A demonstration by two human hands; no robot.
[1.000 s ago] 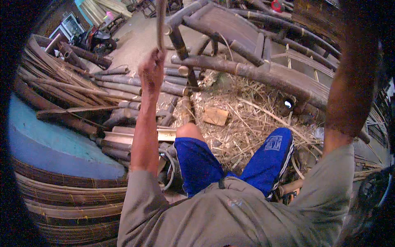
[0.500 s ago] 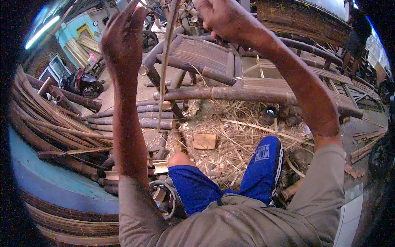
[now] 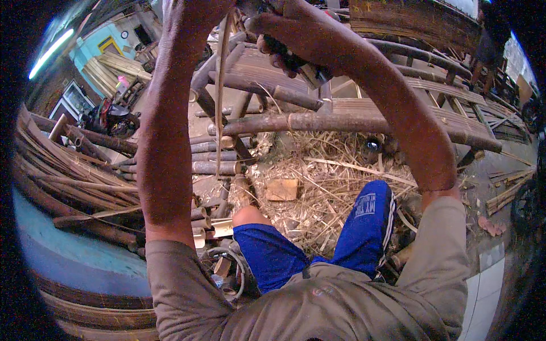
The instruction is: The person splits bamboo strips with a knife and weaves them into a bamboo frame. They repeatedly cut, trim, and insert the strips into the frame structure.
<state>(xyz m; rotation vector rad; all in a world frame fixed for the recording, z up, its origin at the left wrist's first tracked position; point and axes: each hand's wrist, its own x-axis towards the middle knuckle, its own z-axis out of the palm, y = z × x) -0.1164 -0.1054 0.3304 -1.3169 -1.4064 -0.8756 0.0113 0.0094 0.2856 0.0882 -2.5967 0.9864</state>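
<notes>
Both arms are raised, and my hands meet near the top edge of the picture. A long narrow bamboo strip [image 3: 220,91] hangs down from my left hand [image 3: 196,10]; its fingers are partly cut off above, closed around the strip's upper part. Close beside it, my right hand [image 3: 296,37] has its fingers wrapped around a hand tool [image 3: 311,75] with a pale, blunt end sticking out below the fist. The tool's other end lies near the strip, dark and too unclear to name. The strip's lower end dangles free above the floor.
Ahead stands a bamboo bench frame [image 3: 284,122] with a slatted seat. Bamboo poles [image 3: 216,167] lie beneath it at left. Shavings [image 3: 318,210] and a wood block [image 3: 282,190] cover the floor. Bundled strips [image 3: 74,165] are at left; a person [image 3: 489,51] stands far right.
My hands have come closer together. The left one moved right and up, the right one slightly left and down, bringing the tool's pale end into sight. The strip shifted slightly left.
</notes>
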